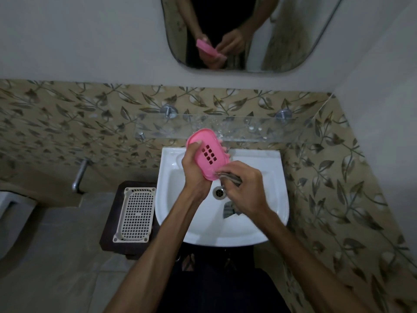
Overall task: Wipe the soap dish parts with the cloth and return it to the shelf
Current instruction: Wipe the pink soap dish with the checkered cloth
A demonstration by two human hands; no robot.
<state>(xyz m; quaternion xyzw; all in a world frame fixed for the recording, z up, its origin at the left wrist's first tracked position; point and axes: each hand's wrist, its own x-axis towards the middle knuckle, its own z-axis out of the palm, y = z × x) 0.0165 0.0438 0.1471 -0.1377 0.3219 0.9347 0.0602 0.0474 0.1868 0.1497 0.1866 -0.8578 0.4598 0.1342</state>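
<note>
Over the white basin [266,231], my two forearms reach in from the near edge. My right hand [242,188] is clenched around a bunched grey cloth [232,178], pressing it against the near end of the pink soap dish part [208,152]; a loose tail of the cloth hangs below my wrist, above the basin's bowl. My left hand [195,171] grips the pink part along its left rim, thumb hooked over the edge. The oval piece is tilted, its slotted face turned toward me, its long axis running from near-right, above the drain [218,192], up to far-left toward the glass shelf [248,129] mounted behind the basin. Left of the basin, a white perforated tray [135,215] rests on a dark stand [108,231]. Beyond the shelf, the wall mirror [282,41] reflects both hands and the pink part.
</note>
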